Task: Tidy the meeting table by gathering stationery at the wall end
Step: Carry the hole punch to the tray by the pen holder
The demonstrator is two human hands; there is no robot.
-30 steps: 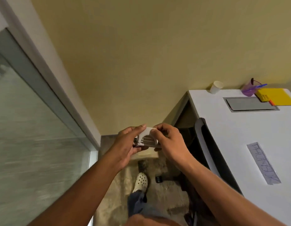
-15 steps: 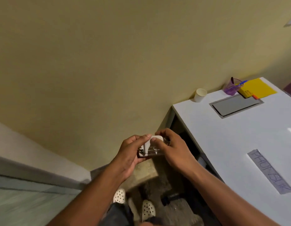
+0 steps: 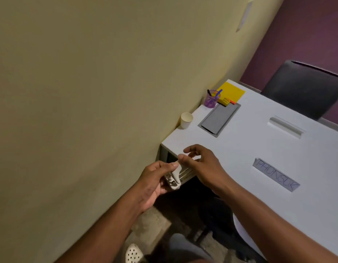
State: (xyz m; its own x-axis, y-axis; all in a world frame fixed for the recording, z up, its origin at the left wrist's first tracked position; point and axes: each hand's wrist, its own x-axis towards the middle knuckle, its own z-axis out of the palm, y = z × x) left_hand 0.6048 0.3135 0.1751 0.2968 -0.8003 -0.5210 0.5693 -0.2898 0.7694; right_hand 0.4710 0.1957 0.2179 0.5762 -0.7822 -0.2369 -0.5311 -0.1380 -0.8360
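Note:
My left hand [image 3: 155, 182] grips a small white and metal object [image 3: 178, 177], possibly a stapler, just off the near corner of the white meeting table [image 3: 259, 149]. My right hand [image 3: 200, 164] pinches its upper end with thumb and fingers. At the wall end of the table stand a purple pen cup [image 3: 211, 99] with pens, a yellow notepad [image 3: 231, 93] with a small yellow and orange item [image 3: 228, 101] on it, and a white paper cup [image 3: 186, 120].
A grey cable hatch [image 3: 219, 118] is set into the tabletop by the wall. A name card [image 3: 276, 174] lies flat further along and a white bar [image 3: 285, 127] beyond it. A dark chair [image 3: 304, 88] stands at the far side. The beige wall [image 3: 107, 92] runs along the left.
The view has swung right, away from the glass door and over the table. Both hands, still holding the small object, have moved up to the table's near corner.

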